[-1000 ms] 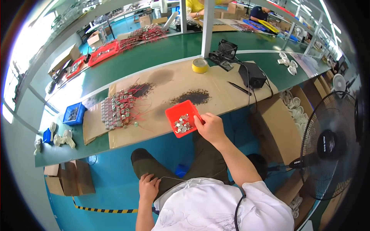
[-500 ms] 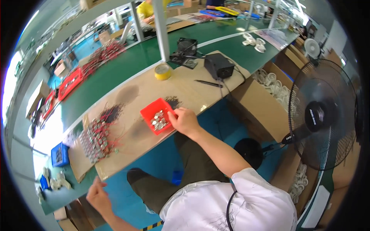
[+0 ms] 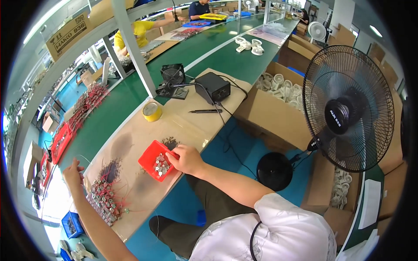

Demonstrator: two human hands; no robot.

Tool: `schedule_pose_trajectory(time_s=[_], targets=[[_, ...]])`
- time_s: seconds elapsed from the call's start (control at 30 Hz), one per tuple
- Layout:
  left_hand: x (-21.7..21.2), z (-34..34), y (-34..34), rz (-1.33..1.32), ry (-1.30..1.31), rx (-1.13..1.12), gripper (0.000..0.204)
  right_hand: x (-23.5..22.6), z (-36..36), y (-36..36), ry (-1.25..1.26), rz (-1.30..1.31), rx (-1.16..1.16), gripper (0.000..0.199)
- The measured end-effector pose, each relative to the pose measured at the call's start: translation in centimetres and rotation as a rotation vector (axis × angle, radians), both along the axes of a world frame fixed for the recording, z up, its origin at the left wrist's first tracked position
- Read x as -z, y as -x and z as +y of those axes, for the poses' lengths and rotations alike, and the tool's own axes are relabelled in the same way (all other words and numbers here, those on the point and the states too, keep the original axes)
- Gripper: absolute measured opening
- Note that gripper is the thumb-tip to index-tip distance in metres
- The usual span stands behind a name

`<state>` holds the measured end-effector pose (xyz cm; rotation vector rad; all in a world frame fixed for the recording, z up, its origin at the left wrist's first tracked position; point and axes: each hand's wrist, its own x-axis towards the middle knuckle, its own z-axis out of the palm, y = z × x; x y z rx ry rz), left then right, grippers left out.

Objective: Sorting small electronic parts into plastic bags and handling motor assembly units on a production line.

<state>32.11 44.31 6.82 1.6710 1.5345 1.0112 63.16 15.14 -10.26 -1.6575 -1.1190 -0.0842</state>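
My right hand is closed on the right rim of a red plastic bin, thumb and fingers at its wall. Small silvery metal pieces lie inside the bin. My left hand is raised at the left, beyond the bench's left end, with its fingers drawn together. A thin pale strand shows beside those fingers; whether they hold it I cannot tell. Between the hands, a pile of small round metal parts with red wires rests on the brown board. Dark crumbs are scattered by the pile and the bin.
Yellow tape, a black pen-like tool, a black box with cables and a small black fan stand farther back. A large fan and a carton of white parts are right. A blue bin sits lower left.
My left hand has risen from below the bench edge to the far left, past the wired parts. My right hand stays on the red bin. The whole view has swung toward the right.
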Motion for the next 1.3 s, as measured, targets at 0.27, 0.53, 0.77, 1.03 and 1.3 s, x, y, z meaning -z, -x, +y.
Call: schedule_pose_trajectory(time_s=[0.27, 0.53, 0.77, 1.03, 1.3], targets=[[5.6, 0.7, 1.7, 0.664, -0.324, 0.266, 0.018, -0.5, 1.1, 1.2, 0.072, 0.027, -0.073, 0.026], [-1.6, -16.5, -4.8, -0.439, 0.013, 0.243, 0.026, -3.1, -2.3, -2.3, 0.099, -0.088, 0.087, 0.033], [-0.1, -23.8, -3.5, -0.713, 0.129, 0.480, 0.027, -7.1, -4.9, 0.6, -0.142, -0.344, 0.046, 0.036], [4.2, -27.3, -5.3, -0.812, -0.035, 0.324, 0.019, -4.5, -7.3, 16.5, 0.082, 0.829, -1.154, 0.058], [6.3, -27.2, 5.2, -1.363, 0.210, 0.355, 0.011, -0.7, -10.1, 15.0, 0.374, 1.049, -1.094, 0.019]])
